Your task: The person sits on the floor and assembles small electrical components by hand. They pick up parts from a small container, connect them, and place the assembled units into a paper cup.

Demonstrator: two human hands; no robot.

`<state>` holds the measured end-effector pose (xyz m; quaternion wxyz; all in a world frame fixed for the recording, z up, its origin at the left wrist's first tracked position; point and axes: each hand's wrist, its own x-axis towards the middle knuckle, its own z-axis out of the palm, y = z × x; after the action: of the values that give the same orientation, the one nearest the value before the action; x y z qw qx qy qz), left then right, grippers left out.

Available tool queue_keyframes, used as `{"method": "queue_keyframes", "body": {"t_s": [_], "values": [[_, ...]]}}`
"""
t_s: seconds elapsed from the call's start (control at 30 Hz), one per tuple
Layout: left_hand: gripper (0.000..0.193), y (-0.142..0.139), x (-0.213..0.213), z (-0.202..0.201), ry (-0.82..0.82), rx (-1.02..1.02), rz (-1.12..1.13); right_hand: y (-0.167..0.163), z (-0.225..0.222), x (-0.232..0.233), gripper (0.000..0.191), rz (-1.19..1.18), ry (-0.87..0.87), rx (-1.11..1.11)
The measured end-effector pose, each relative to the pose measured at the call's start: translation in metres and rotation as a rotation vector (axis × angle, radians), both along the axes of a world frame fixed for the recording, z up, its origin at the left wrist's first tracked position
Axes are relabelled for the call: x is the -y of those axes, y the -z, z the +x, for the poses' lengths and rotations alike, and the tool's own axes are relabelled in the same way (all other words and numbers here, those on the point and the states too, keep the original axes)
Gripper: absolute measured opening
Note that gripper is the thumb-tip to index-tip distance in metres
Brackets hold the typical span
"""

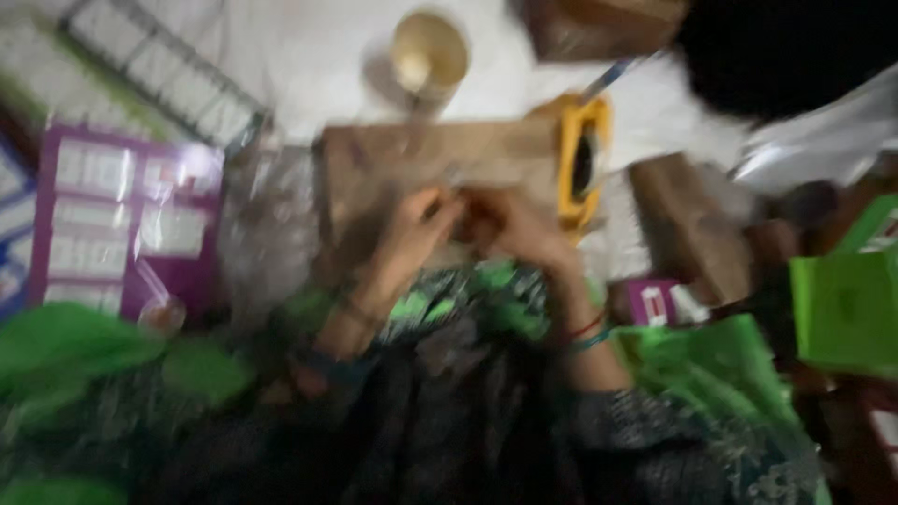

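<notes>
We have both hands meeting over a flat brown board [440,173] that lies on the white surface [309,65], and the picture is badly blurred, so we go by shapes. Our left hand [419,229] and right hand [510,227] come together at the board's near edge, fingers curled inward toward each other, and between them sits something small that we cannot make out. Whether either hand is clamped on it or only touching it, we cannot tell.

As we judge it, this is fine fingertip work, and it goes best if we rest our wrists near the board, keep the 2 hands close, and hold the head steady so the spot stays in view.

Just right of the hands a yellow tool with a dark opening [584,159] lies touching the board's right end. A round tan cup [428,51] stands beyond the board. To the left sit a crinkled clear plastic sheet [267,220] and a purple card with white panels [126,220]; a green box [847,304] sits at the far right. Green and dark patterned cloth [449,393] covers our lap.
</notes>
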<state>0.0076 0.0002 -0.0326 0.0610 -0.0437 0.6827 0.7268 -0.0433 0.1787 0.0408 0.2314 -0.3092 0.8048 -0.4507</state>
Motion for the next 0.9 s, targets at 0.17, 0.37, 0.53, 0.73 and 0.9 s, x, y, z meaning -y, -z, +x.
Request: {"method": "queue_keyframes", "body": {"t_s": [0.17,0.37,0.53,0.73,0.9], "values": [[0.019,-0.001,0.006,-0.001,-0.056,0.202,0.141,0.013,-0.005,-0.005,0.020,-0.130,0.295,-0.003],[0.016,-0.012,0.005,-0.005,-0.025,0.330,0.038,0.024,-0.006,0.001,0.017,-0.017,0.135,-0.098],[0.015,-0.006,0.005,-0.007,-0.050,0.199,0.101,0.041,-0.007,-0.002,0.018,-0.286,0.255,0.065],[0.014,-0.004,0.002,-0.001,-0.044,0.177,0.116,0.041,-0.009,-0.005,0.040,-0.148,0.076,-0.334],[0.014,-0.015,0.002,-0.001,-0.103,0.251,0.107,0.028,-0.006,-0.002,0.013,-0.063,0.205,-0.101]]}}
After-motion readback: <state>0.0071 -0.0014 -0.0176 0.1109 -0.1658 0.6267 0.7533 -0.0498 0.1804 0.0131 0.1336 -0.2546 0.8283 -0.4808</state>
